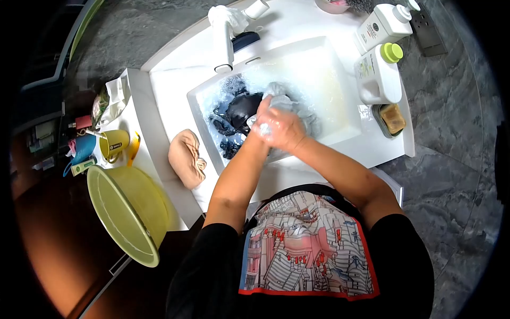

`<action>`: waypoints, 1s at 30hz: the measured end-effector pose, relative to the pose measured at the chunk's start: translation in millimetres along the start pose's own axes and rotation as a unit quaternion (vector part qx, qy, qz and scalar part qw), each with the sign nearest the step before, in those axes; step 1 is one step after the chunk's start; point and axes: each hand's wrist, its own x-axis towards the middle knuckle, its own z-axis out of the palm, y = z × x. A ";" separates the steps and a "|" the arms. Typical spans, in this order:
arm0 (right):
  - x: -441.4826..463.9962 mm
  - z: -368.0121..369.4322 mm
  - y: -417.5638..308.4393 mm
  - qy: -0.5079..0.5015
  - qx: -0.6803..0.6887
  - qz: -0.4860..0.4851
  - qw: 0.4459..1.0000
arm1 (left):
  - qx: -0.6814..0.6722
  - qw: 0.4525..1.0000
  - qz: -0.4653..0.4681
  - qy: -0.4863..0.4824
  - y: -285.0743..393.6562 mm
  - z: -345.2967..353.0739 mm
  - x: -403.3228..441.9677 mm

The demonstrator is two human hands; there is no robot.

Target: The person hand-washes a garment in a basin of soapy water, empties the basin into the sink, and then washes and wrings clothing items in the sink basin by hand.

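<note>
In the white sink (345, 122), my two hands are pressed together over a bunched, wet light-grey cloth (305, 114). My left hand (261, 121) is closed on the cloth and partly covered by the other hand. My right hand (287, 129) also grips it, its fingers somewhat smeared by motion. White foam shows at my left wrist. Dark, soaked fabric (244, 111) lies in the sudsy water left of my hands, part of it bulging above the surface.
A white faucet (223, 48) overhangs the sink. On the right stand a pump bottle (380, 29), a green-capped jug (378, 77) and a soap dish with a bar of soap (393, 118). To the left are beige folded fabric (185, 158), a yellow cup (116, 142) and a green basin (154, 199).
</note>
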 end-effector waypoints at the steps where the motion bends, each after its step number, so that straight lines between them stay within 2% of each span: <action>1: 6.7 -0.6 7.6 0.033 -0.023 -0.013 0.999 | -0.004 1.000 -0.004 0.024 -1.8 2.3 0.3; 2: 12.7 -4.6 10.7 0.032 -0.024 -0.013 0.999 | -0.009 0.999 -0.008 0.047 -2.8 6.8 0.0; 4: 21.7 -12.8 16.8 0.052 -0.034 0.093 0.994 | -0.020 0.995 -0.016 0.093 -4.4 16.3 -1.9; 6: 29.1 -14.7 39.9 0.044 -0.031 0.103 0.993 | -0.027 0.993 -0.020 0.115 -4.4 35.0 -6.7; 8: 42.4 -19.8 73.3 0.021 -0.086 0.353 0.931 | -0.029 0.992 -0.067 0.104 -3.8 58.4 -19.9; 9: 36.8 -22.6 83.4 0.018 -0.083 0.353 0.932 | 0.015 0.994 -0.087 0.058 -5.4 48.9 -18.3; 12: 35.4 -32.7 107.7 0.002 -0.049 0.335 0.941 | 0.069 0.991 -0.050 0.099 10.8 51.2 -15.5; 13: 32.2 -34.5 110.0 0.055 -0.008 0.369 0.928 | 0.128 0.987 0.003 0.100 19.5 46.7 -11.8; 14: 29.2 -37.1 113.0 0.109 0.033 0.402 0.908 | 0.192 0.966 0.068 0.159 27.2 58.4 -22.7; 15: 25.4 -42.0 116.4 0.126 0.064 0.448 0.883 | 0.396 0.888 0.148 0.179 22.8 38.7 -13.6; 16: 16.3 -41.2 116.0 0.124 0.064 0.448 0.883 | 0.578 0.762 0.222 0.190 18.7 21.2 -3.1; 17: 3.4 -34.7 117.8 0.125 0.017 0.363 0.923 | 0.680 0.649 0.269 0.212 17.8 31.6 -18.6; 18: -7.4 -26.6 122.7 0.127 -0.029 0.276 0.952 | 0.680 0.647 0.271 0.213 18.4 27.0 -15.8; 19: -23.1 -13.4 142.4 0.049 -0.112 0.163 0.979 | 0.768 0.567 0.251 0.159 14.2 14.8 -13.4; 20: -26.3 -15.0 146.2 0.049 -0.111 0.167 0.978 | 0.843 0.477 0.226 0.100 9.2 4.7 -12.5; 22: -24.8 -19.6 156.3 -0.143 -0.030 0.179 0.973 | 0.836 0.488 0.227 0.110 8.0 -8.0 0.2; 23: -24.9 -10.1 173.2 -0.144 -0.030 0.179 0.973 | 0.669 0.712 0.137 0.163 13.0 -14.7 8.5; 24: -21.7 4.4 188.1 -0.023 0.038 0.321 0.946 | 0.442 0.873 0.037 0.203 19.8 -21.6 17.1; 25: -19.5 13.6 198.1 0.100 0.105 0.449 0.882 | 0.259 0.949 0.042 0.176 23.5 -38.6 31.4; 26: -12.3 9.2 178.7 0.102 0.107 0.449 0.881 | 0.141 0.970 0.018 0.198 34.4 -3.0 9.5; 28: -2.0 6.6 125.4 -0.033 0.331 0.378 0.864 | 0.045 0.995 0.038 0.080 38.5 5.5 -0.4; 30: -2.4 10.2 74.9 -0.049 0.262 0.149 0.952 | 0.026 0.997 0.013 0.065 39.3 5.2 -1.7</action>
